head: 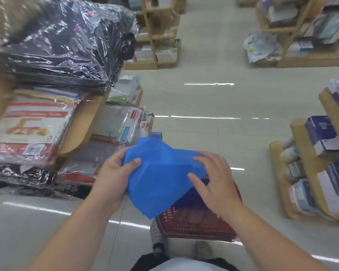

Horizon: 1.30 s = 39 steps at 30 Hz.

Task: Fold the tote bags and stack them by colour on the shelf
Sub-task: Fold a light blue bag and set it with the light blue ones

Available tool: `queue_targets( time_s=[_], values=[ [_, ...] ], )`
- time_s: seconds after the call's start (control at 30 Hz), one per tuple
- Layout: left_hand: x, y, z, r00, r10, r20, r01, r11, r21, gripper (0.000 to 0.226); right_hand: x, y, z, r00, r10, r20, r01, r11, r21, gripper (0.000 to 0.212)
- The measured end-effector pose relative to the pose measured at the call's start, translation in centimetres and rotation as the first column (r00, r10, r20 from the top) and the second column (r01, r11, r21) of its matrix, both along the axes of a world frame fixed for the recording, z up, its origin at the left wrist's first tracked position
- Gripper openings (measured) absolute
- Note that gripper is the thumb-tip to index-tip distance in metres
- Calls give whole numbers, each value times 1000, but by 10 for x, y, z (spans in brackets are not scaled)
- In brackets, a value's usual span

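**A:** Fold status?
**B:** Mid-fold, I'd say. The blue tote bag [160, 173] is up in the air in front of me, above the red basket [194, 223] on the floor [204, 98]. It's not on the shelf [82, 122] yet.
**A:** Hands?
**B:** My left hand [115, 173] pinches the bag's left edge, thumb on top, fingers behind. My right hand [211, 178] lies flat on the top face, fingers spread, gripping nothing.
**A:** Best way to finish?
**B:** Anchor with the left and sweep the right across to flatten the middle ridge. Line up the edges, then crease hard, or the stack will slump.
**A:** Materials?
**B:** The dark bundle [57, 42] on the shelf is flat dark sheets under glossy, crinkled clear wrap. They could be black totes, but it's too blurred to call. The basket is rigid perforated plastic. The bag is thin, matte, slightly stiff cloth that holds angular creases, so it looks non-woven.
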<state>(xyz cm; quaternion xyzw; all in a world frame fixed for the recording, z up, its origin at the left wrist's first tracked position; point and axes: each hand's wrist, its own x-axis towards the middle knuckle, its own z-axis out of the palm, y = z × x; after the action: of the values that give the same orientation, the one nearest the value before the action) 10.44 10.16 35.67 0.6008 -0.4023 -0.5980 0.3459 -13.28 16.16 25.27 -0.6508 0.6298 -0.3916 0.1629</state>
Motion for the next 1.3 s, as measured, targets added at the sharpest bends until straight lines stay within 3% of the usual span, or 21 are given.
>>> queue_targets(
  time_s=[0.1,0.17,0.3,0.37,0.5,0.6,0.7,0.73,0.8,0.97,1.03,1.1,1.2,1.3],
  values=[
    [31,31,13,995,100,-5,-100,994,-43,22,-20,-10,-10,994,-27,-104,48,976,210,72],
    [58,54,22,981,191,-18,-192,980,-59,21,-18,-17,-6,999,-34,-15,37,943,330,82],
    [120,106,33,920,389,-58,-392,918,-64,21,26,-25,13,893,74,444,-294,843,451,46],
    [152,132,33,861,502,-85,-507,860,-56,20,52,-25,14,865,195,462,-419,787,452,45],
    [221,183,25,738,652,-174,-667,744,-39,15,115,-24,17,837,485,252,-546,759,355,60],
    [281,214,14,676,709,-200,-729,682,-49,15,176,-22,33,798,576,178,-601,735,313,65],
    [354,244,-3,627,772,-101,-779,624,-63,16,244,-11,54,760,608,228,-649,699,300,12],
    [380,254,-8,608,792,-53,-794,604,-70,16,267,-8,59,737,638,221,-673,669,314,13],
    [429,278,-12,567,824,23,-821,567,-73,12,313,-3,68,710,684,168,-696,644,318,42],
    [526,325,-9,497,851,169,-850,517,-102,7,430,11,89,686,712,152,-716,623,315,38],
    [555,334,-1,423,898,119,-888,437,-141,8,471,17,86,709,671,217,-702,638,317,33],
    [573,338,7,377,922,-87,-923,366,-122,24,506,21,84,728,620,293,-686,660,307,30],
    [581,340,12,372,829,-418,-915,402,-17,56,549,25,86,717,617,325,-697,653,298,21],
    [592,332,9,322,805,-499,-934,355,-30,47,583,21,86,697,623,354,-716,626,309,19]
  ],
)
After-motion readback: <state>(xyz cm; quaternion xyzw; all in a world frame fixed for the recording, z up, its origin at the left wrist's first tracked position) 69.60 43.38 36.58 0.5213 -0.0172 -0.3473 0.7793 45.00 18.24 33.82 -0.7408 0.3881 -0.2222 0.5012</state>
